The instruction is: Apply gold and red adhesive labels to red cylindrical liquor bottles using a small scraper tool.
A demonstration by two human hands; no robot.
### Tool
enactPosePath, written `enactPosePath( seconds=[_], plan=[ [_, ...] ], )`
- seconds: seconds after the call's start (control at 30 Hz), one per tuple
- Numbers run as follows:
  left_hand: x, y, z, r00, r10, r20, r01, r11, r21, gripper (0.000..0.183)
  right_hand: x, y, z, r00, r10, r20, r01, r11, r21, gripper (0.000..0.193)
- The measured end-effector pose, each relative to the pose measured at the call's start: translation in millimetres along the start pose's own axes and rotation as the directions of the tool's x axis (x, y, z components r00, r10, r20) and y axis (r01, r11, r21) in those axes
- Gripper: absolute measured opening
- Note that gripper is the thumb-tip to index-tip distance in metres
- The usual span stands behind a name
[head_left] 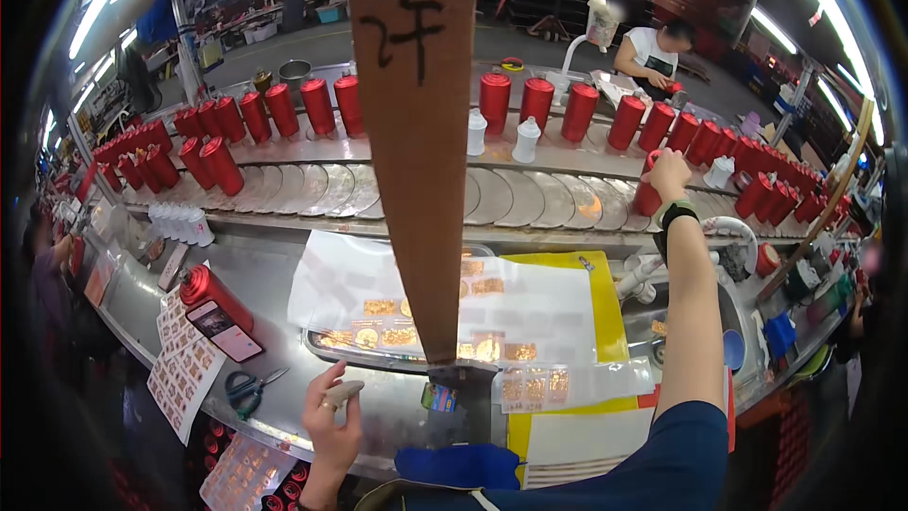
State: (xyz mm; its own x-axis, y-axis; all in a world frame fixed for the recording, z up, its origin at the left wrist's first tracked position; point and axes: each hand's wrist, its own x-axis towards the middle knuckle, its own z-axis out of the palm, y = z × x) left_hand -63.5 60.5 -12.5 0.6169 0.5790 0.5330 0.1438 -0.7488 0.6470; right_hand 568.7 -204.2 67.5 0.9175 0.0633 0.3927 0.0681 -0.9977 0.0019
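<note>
My right hand (669, 173) reaches far forward on the right, its fingers closed round the top of a glossy red bottle (646, 199) at the slatted conveyor. Near the front edge of the metal table, my left hand (331, 431) pinches a small flat grey-beige pad (342, 393); its exact kind is unclear. Between my arms, gold decal pieces (398, 336) lie on a tray and on white sheets (553, 312). Another red bottle (216, 293) lies tilted to the left, with a phone (225, 331) leaning on it.
An upright brown board (414, 132) blocks the middle. Rows of red bottles line the conveyor (312, 191), with white bottles (527, 140) among them. Scissors (251, 393) and a decal sheet (180, 369) lie left. A sink (733, 322) is at right. A co-worker (653, 52) sits across.
</note>
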Motion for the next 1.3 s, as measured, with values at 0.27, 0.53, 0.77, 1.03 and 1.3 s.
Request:
enactPosePath(
  seconds=[0.27, 0.53, 0.77, 1.03, 1.3],
  plan=[
    [20.9, 21.0, -6.9, 0.987, 0.131, 0.098, -0.114, 0.981, -0.158, 0.038, -74.3, -0.6, -71.8, 0.95, -0.312, 0.031, 0.306, 0.943, 0.131, 0.086],
    [17.0, 43.8, -7.1, 0.951, 0.139, 0.278, 0.024, 0.86, -0.51, 0.08, -261.6, -15.8, -272.3, 0.62, -0.767, -0.166, 0.702, 0.449, 0.552, 0.052],
    [-15.4, 114.9, 7.0, 0.801, 0.468, 0.374, 0.057, 0.562, -0.825, 0.119, -404.1, -18.0, -312.1, 0.359, -0.922, -0.142, 0.621, 0.122, 0.775, 0.051],
    [-28.9, 92.6, 19.1, 0.546, -0.132, 0.827, 0.832, 0.199, -0.518, 0.066, -483.0, -22.3, -190.3, 0.672, -0.612, 0.417, -0.377, 0.202, 0.904, 0.081],
    [-22.1, 76.1, 46.9, 0.604, -0.28, 0.746, 0.795, 0.28, -0.539, 0.071, -513.5, -58.3, -147.3, 0.713, -0.598, 0.367, -0.45, 0.01, 0.893, 0.08]
  ],
)
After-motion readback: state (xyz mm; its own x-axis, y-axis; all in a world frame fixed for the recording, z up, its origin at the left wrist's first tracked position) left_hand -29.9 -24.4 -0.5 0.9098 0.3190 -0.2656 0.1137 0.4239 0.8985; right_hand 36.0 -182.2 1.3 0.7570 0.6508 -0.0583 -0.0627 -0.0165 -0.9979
